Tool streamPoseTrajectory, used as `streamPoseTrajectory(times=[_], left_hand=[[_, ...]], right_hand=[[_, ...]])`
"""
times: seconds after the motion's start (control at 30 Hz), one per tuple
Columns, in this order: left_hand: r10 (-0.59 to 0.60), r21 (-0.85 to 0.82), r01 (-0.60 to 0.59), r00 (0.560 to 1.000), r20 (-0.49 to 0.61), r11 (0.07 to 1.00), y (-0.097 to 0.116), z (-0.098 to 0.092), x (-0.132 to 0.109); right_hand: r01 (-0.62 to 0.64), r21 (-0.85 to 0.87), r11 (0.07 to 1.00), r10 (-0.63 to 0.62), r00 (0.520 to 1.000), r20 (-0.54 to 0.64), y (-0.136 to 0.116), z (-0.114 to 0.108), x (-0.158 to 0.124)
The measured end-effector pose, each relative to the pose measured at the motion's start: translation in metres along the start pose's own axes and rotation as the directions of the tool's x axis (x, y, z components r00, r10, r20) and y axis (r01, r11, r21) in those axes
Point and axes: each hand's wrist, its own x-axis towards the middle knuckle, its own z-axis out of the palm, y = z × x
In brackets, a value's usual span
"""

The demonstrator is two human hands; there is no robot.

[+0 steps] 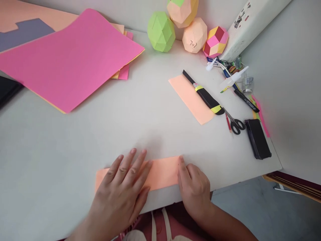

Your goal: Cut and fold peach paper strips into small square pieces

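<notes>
A peach paper strip [165,172] lies crosswise on the white table near its front edge. My left hand [122,185] rests flat over its left part, fingers stretched out and a little apart. At the strip's right end is my right hand [193,184], its index finger pressed along the short edge and the other fingers curled in. Its thumb is mostly hidden. Farther back, a second peach paper piece [187,100] lies at an angle, with a black and yellow utility knife [208,98] across it.
Pink paper sheets [77,60] cover the back left. Paper polyhedra, one of them green [161,31], stand along the wall. Scissors [237,124], a red pencil [228,123], a black phone [258,139], a black marker [247,100] and a glue bottle [233,79] lie at the right.
</notes>
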Motion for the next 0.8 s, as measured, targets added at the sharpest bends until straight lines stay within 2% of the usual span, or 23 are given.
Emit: streamPoseTrajectory(times=[0.17, 0.4, 0.67, 0.8], left_hand=[[0.153, -0.010, -0.153, 0.988, 0.004, 0.988, 0.002, 0.004, 0.006], [0.060, 0.051, -0.063, 0.997, 0.045, 0.997, 0.003, 0.009, 0.009], [0.051, 0.075, -0.052, 0.999, 0.018, 0.996, 0.009, 0.010, 0.009], [0.054, 0.066, -0.056, 0.998, 0.021, 0.996, 0.008, 0.012, 0.008]], right_hand=[[0.028, -0.042, 0.999, -0.029, 0.999, -0.014, 0.000, 0.001, 0.000], [-0.005, -0.047, 0.999, 0.003, 0.998, -0.057, -0.002, 0.001, 0.002], [-0.124, 0.054, 0.991, 0.122, 0.992, 0.039, -0.018, -0.005, 0.000], [-0.169, 0.085, 0.982, 0.163, 0.984, 0.072, -0.012, -0.007, -0.005]])
